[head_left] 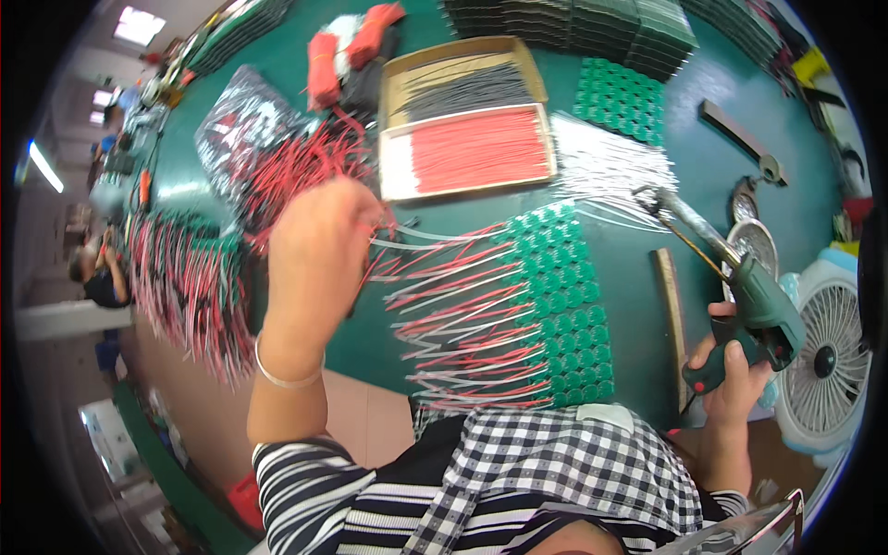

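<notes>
My right hand (737,381) is wrapped round the grip of a dark green soldering gun (766,310), whose metal tip points up and left over the table. My left hand (324,227) is closed, its fingers curled beside a loose heap of red wires (301,171); what they hold is hidden and slightly blurred. Right of that hand lies a panel of round green circuit boards (564,310). Rows of red and white wires (472,314) stick out from the panel's left side toward me and the left hand.
A cardboard box (388,190) holds red and black wires. White wires (615,166) lie beside it, near another green board panel (620,97). Wired boards (185,277) hang at the left edge. A wooden strip (671,314) and a fan (823,356) are on the right.
</notes>
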`<state>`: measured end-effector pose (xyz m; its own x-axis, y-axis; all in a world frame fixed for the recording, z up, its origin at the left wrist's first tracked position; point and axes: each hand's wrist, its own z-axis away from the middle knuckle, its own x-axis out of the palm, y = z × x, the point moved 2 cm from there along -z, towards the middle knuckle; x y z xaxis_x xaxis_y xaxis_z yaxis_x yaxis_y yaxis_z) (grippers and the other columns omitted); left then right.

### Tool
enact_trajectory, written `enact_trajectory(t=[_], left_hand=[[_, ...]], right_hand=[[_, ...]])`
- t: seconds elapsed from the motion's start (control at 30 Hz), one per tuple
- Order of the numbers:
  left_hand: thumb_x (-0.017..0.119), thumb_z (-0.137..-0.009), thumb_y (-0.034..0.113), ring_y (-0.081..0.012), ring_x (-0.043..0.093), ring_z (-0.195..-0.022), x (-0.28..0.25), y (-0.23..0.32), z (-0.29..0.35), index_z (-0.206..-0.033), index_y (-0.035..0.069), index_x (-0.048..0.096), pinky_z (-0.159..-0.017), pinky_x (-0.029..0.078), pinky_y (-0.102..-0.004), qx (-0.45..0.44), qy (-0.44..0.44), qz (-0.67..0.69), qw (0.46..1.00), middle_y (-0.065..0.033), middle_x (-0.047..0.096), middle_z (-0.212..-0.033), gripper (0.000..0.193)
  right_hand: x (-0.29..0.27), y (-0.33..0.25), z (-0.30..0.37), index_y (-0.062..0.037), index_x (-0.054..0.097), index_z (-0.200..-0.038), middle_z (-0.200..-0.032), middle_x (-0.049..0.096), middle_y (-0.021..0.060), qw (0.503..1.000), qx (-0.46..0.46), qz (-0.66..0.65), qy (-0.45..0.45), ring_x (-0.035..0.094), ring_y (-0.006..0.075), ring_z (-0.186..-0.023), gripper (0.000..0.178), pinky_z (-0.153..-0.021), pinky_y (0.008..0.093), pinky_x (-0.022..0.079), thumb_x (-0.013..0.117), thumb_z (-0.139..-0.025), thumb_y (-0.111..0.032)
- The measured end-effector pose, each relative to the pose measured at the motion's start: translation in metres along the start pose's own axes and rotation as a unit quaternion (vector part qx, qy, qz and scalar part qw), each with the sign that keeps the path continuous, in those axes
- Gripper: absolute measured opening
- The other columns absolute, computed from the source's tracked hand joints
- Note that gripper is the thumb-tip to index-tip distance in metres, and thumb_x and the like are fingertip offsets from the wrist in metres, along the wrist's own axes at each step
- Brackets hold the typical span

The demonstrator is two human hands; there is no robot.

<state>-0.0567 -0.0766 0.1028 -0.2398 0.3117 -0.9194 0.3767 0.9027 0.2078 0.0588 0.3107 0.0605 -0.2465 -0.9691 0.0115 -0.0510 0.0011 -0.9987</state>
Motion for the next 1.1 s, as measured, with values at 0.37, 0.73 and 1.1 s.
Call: enact_trajectory(t=[0.37, 0.73, 1.1], left_hand=[[0.064, -0.080, 0.009, -0.0263, 0.058, -0.064, 0.085, 0.057, -0.006, -0.103, 0.007, 0.053, -0.056, 0.046, -0.0376, 0.085, -0.101, 0.168, 0.977, -0.0074, 0.055, -0.069, 0.026], [0.071, -0.069, 0.003, -0.0216, 0.052, -0.058, 0.081, 0.062, -0.004, -0.086, 0.006, 0.065, -0.052, 0.043, -0.0328, 0.104, -0.084, 0.179, 0.975, -0.0039, 0.056, -0.069, 0.018], [0.064, -0.072, 0.007, -0.0190, 0.050, -0.062, 0.080, 0.063, 0.001, -0.092, 0.003, 0.064, -0.054, 0.042, -0.0314, 0.131, -0.069, 0.126, 0.981, -0.0039, 0.047, -0.071, 0.021]], right_hand=[[-0.014, -0.043, -0.030, 0.0033, 0.051, -0.124, -0.082, 0.062, 0.0075, 0.957, 0.156, 0.186, -0.159, 0.059, 0.0154, -0.068, 0.044, -0.065, 0.0310, 0.051, 0.063, -0.084, -0.011], [0.014, -0.011, -0.027, 0.0025, 0.047, -0.129, -0.113, 0.060, 0.0159, 0.963, 0.189, 0.079, -0.178, 0.060, 0.0201, -0.063, 0.054, -0.057, 0.0290, 0.050, 0.064, -0.086, -0.026], [0.029, 0.001, -0.017, -0.0011, 0.046, -0.130, -0.116, 0.057, 0.0110, 0.940, 0.175, 0.134, -0.259, 0.061, 0.0179, -0.066, 0.057, -0.057, 0.0292, 0.047, 0.059, -0.087, -0.036]])
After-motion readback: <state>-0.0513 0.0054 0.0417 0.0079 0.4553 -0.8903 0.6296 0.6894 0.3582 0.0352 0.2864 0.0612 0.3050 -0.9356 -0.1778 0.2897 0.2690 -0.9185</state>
